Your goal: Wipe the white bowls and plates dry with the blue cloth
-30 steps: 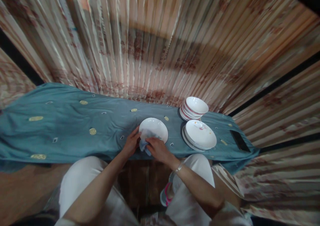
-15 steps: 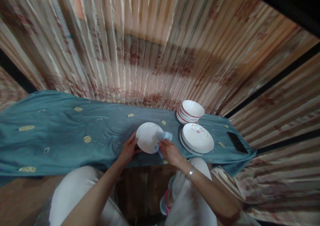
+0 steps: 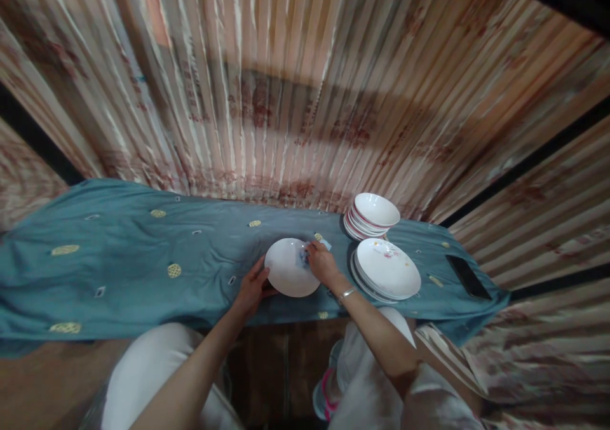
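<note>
A white plate (image 3: 289, 268) lies on the blue embroidered tablecloth (image 3: 143, 252) in front of me. My left hand (image 3: 252, 286) grips the plate's near left rim. My right hand (image 3: 323, 263) presses a small pale blue cloth (image 3: 305, 254) against the plate's far right edge; most of the cloth is hidden under my fingers. A silver bracelet sits on my right wrist.
To the right stands a stack of white plates (image 3: 388, 269) with food smears on the top one. Behind it is a stack of red-rimmed bowls (image 3: 374, 215). A black phone (image 3: 468, 277) lies near the table's right end. A striped curtain (image 3: 295, 87) hangs behind the table.
My right hand has carried the cloth from the plate's near edge round its right side to the far right edge. My left hand has kept its hold on the rim.
</note>
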{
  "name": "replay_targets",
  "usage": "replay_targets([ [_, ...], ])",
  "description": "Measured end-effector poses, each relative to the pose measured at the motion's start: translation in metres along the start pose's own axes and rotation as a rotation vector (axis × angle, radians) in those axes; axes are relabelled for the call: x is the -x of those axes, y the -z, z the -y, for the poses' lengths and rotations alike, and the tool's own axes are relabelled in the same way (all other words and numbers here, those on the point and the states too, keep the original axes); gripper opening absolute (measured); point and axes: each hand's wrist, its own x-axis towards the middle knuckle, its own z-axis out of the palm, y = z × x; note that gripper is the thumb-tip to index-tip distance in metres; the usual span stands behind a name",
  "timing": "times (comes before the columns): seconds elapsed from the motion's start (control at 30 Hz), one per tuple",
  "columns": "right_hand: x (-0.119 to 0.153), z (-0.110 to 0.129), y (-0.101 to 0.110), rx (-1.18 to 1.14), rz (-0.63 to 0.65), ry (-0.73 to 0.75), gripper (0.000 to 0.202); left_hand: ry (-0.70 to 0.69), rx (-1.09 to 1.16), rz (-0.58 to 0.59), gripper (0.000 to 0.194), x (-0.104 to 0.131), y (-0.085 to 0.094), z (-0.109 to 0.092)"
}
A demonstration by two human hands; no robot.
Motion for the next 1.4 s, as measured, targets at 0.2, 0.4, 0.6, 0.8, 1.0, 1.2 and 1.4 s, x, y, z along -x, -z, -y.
replay_targets([
  [0.2,-0.019,0.012,-0.007,0.01,-0.023,0.095,0.028,0.019,0.004,-0.029,0.064,-0.001,-0.001,0.0],
  [0.4,-0.035,0.037,-0.015,0.008,-0.04,0.208,0.029,0.046,0.013,-0.077,0.063,0.004,-0.007,-0.006],
  [0.6,-0.036,0.059,-0.013,-0.004,-0.041,0.385,0.031,0.029,0.016,-0.072,0.062,0.003,-0.007,-0.005],
  [0.8,-0.02,0.066,-0.02,-0.056,-0.046,0.532,0.028,0.04,0.005,-0.069,0.072,0.001,-0.004,-0.002],
  [1.0,-0.011,0.068,-0.023,-0.075,-0.065,0.563,0.027,0.032,0.001,-0.089,0.064,0.001,-0.006,-0.003],
  [1.2,-0.029,0.062,-0.008,0.042,-0.03,0.43,0.029,0.033,-0.036,-0.038,0.065,-0.001,-0.003,-0.003],
  [1.4,-0.035,0.033,0.003,0.172,0.045,0.293,0.029,0.024,-0.001,-0.017,0.069,-0.002,0.0,-0.003],
])
